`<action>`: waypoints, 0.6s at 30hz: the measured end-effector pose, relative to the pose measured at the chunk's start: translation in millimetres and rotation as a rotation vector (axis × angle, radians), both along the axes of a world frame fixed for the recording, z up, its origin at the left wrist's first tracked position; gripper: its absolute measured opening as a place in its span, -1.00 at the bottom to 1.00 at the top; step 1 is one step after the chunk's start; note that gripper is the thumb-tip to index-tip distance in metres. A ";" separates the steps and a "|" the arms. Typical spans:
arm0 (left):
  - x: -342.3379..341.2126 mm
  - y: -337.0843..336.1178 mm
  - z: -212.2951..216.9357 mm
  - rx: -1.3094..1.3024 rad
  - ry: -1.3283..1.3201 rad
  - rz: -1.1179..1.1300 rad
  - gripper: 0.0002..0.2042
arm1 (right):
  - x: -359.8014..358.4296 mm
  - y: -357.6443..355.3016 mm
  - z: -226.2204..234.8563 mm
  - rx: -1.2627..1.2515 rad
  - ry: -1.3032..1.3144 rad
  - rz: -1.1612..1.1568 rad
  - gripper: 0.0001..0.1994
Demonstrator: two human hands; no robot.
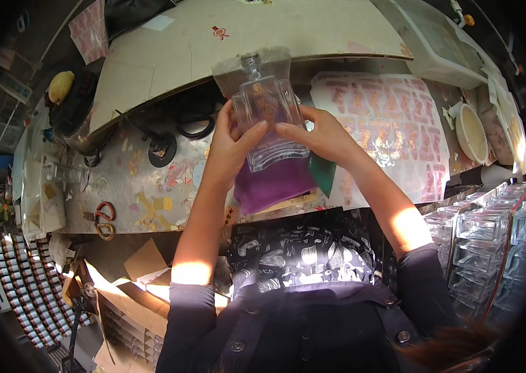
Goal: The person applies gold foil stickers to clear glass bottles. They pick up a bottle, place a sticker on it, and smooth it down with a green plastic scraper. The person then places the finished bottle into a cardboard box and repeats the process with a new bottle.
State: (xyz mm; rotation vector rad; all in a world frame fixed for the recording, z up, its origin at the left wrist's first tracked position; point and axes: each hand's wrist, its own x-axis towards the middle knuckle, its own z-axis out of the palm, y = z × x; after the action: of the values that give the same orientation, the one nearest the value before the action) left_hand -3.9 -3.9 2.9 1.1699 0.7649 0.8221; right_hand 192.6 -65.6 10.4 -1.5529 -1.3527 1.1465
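Observation:
A clear glass bottle [277, 147] with a short neck and a stepped, flat body lies tilted over the bench, its neck away from me. A gold and reddish decal [267, 105] shows on its front face. My left hand [232, 142] grips the left side of the bottle, and my right hand [322, 132] grips the right side. Both thumbs press on the face just below the decal. Under the bottle's base is a purple cloth [272, 186], with a green piece [322, 175] beside it. A grey ridged pad [225, 67] sits behind the neck.
Sheets of pink and gold decals [378, 124] cover the bench on the right, near a white bowl [472, 133]. To the left are a black tape-like ring [195, 124], a black round-based stand [162, 149] and orange-handled scissors [105, 217]. Stacked glass bottles [480, 239] stand at lower right.

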 end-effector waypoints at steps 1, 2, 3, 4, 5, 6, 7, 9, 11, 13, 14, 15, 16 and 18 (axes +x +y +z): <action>2.7 1.7 -0.7 -0.008 0.002 0.021 -0.18 | -2.6 1.4 0.7 -0.013 0.009 -0.012 -0.44; 4.6 3.4 -2.1 -0.016 0.003 0.042 -0.19 | -5.1 2.9 1.4 -0.026 0.018 -0.023 -0.44; 6.6 4.2 -4.1 -0.027 0.003 0.056 -0.19 | -5.9 3.9 0.6 -0.031 0.006 -0.041 -0.44; 7.0 4.1 -4.8 -0.030 0.006 0.064 -0.18 | -6.6 5.3 -0.3 -0.036 -0.005 -0.058 -0.44; 7.0 3.9 -5.2 -0.033 0.009 0.073 -0.18 | -6.9 5.8 -1.0 -0.040 -0.016 -0.075 -0.44; 7.0 4.3 -4.9 -0.035 0.013 0.081 -0.17 | -6.4 4.9 -1.2 -0.023 -0.011 -0.065 -0.44; 3.6 4.0 -4.6 -0.044 0.011 0.053 -0.16 | -5.7 3.0 -1.4 -0.006 -0.006 -0.054 -0.44; -6.5 -0.1 -4.5 -0.062 0.007 -0.004 -0.13 | -4.0 -1.7 -1.8 0.013 0.015 -0.035 -0.44; -8.3 -7.5 -1.0 -0.039 0.029 -0.049 -0.10 | -1.9 -6.9 -1.4 0.016 0.049 -0.018 -0.43; -8.8 -9.6 -0.3 -0.029 0.033 -0.076 -0.08 | -0.4 -9.4 -1.8 0.006 0.073 -0.008 -0.43; -8.8 -9.5 -1.9 -0.033 0.025 -0.083 -0.07 | 0.0 -10.3 -1.9 0.001 0.085 -0.003 -0.43; -9.4 -9.5 -2.8 -0.035 0.018 -0.087 -0.06 | -0.5 -10.7 -0.4 0.003 0.084 0.002 -0.43; -10.1 -9.5 -3.6 -0.026 0.017 -0.091 -0.06 | -1.0 -11.0 1.8 0.005 0.082 0.005 -0.44; -11.7 -9.9 -5.0 -0.007 0.016 -0.102 -0.05 | -0.9 -11.3 1.7 0.013 0.091 0.008 -0.44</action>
State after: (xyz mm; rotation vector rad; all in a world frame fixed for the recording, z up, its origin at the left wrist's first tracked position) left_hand -15.6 -13.8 -2.1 1.2004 0.7148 0.7256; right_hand 191.7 -77.0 12.2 -1.4691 -1.3047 1.1963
